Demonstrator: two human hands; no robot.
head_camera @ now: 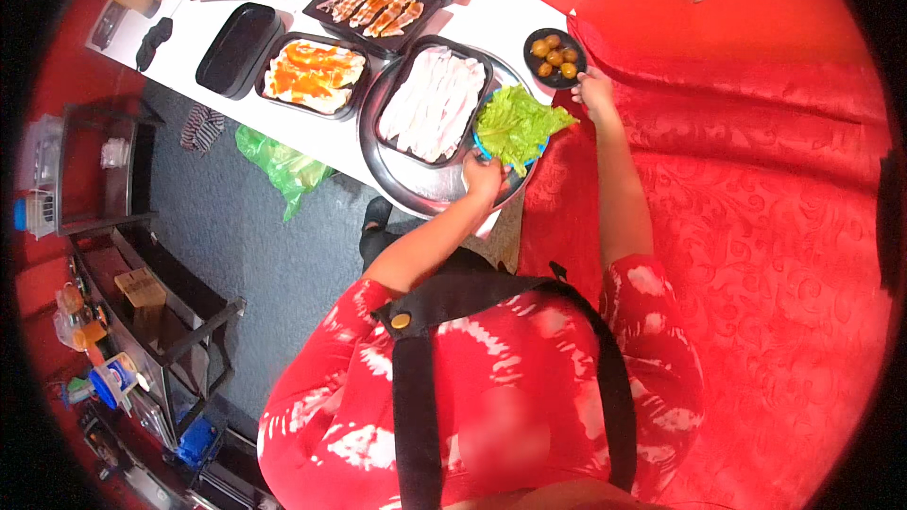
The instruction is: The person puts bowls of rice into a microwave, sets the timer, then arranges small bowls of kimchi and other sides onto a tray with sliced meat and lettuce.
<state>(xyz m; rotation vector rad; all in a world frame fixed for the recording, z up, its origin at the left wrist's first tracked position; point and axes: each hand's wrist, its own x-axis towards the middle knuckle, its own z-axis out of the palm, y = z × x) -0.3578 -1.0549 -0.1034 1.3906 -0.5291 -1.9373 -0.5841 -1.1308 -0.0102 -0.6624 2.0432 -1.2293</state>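
My left hand (485, 176) grips the near-left rim of a blue basket (483, 144) heaped with green lettuce (519, 123). The basket is over the right side of a round steel tray (419, 180). Beside it on that tray is a black rectangular dish (402, 150) filled with pale, thin meat slices (438, 100). My right hand (594, 91) holds the lower right edge of a small black plate (533, 57), with several round brown balls (554, 55) on it. The plate is at the right edge of the white table (496, 6); whether it rests there, I cannot tell.
Left of the steel tray are a dish of orange-sauced slices (314, 76) and stacked black trays (237, 49). Black trays of sauced meat (375, 6) stand farther back. A green plastic bag (280, 159) hangs below the table edge. Metal shelving (163, 326) stands at left.
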